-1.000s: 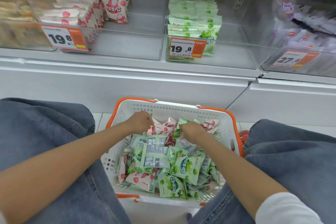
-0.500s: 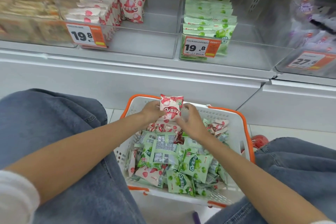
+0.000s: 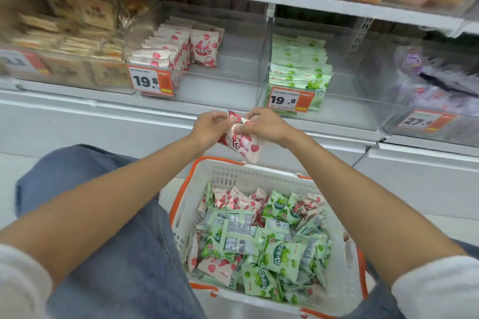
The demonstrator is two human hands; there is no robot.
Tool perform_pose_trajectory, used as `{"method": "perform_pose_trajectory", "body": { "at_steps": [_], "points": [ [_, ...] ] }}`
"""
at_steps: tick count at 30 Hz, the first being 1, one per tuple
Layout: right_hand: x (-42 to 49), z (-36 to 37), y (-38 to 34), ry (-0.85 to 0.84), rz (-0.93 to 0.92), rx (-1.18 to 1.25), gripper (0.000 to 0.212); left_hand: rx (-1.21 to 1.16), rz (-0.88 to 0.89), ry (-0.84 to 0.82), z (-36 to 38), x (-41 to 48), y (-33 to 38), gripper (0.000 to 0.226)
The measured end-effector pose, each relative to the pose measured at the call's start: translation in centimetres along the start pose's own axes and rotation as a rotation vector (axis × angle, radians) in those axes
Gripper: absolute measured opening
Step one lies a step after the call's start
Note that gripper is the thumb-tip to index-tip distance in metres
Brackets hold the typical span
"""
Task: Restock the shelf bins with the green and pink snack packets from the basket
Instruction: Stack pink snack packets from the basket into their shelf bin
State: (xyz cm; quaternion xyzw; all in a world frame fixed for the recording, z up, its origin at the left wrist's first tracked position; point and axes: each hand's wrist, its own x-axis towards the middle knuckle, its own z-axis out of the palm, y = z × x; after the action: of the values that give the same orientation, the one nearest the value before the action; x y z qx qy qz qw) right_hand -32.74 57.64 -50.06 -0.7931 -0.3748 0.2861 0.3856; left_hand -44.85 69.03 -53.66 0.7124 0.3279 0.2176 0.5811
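Above the basket (image 3: 233, 176), before the shelf, a pink packet (image 3: 241, 141) hangs between a person's two hands, the left hand (image 3: 207, 128) at its 10 o'clock and the right hand (image 3: 269, 125) at its 2 o'clock. Whether more than one packet is held cannot be told. The one basket sits at 6 o'clock, its green packets (image 3: 282, 256) and pink packets (image 3: 241, 201) heaped past counting. Two bins stand beyond, the pink bin (image 3: 233, 80) at 11 o'clock and the green bin (image 3: 357, 101) at 1 o'clock. Both hands' fingers are curled, pinching the packet's top.

Bright even light, blurred edges, wide-angle distortion
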Motion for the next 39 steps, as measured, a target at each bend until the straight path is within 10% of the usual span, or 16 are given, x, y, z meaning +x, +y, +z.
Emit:
{"method": "perform_pose_trajectory", "body": {
  "at_steps": [5, 14, 20, 25, 29, 39],
  "points": [
    [1.4, -0.6, -4.2, -0.044, 0.109, 0.838, 0.027, -0.315, -0.143, 0.151, -2.8, 2.5, 4.0, 0.029],
    [9.8, -1.4, -10.6, 0.143, 0.024, 0.636, 0.034, 0.337, 0.229, 0.420, -7.3, 9.2, 8.5, 0.030],
    [21.4, -0.6, -11.2, 0.297, -0.057, -0.259, 0.036, 1.101, 0.313, 0.398, -11.9, 15.5, 4.9, 0.042],
    [28.0, 2.9, -10.8, 0.365, -0.059, -0.182, 0.089, 1.057, 0.386, 0.420, -12.0, 16.1, 3.9, 0.037],
    [28.7, 3.3, -8.4, 0.544, 0.011, 0.151, 0.069, 1.023, 0.394, 0.454, -12.1, 16.0, 3.6, 0.029],
    [29.7, 5.1, -7.2, 0.354, 0.210, 0.090, 0.075, 0.994, 0.369, 0.431, -12.2, 15.8, 3.7, 0.023]
  ]
}}
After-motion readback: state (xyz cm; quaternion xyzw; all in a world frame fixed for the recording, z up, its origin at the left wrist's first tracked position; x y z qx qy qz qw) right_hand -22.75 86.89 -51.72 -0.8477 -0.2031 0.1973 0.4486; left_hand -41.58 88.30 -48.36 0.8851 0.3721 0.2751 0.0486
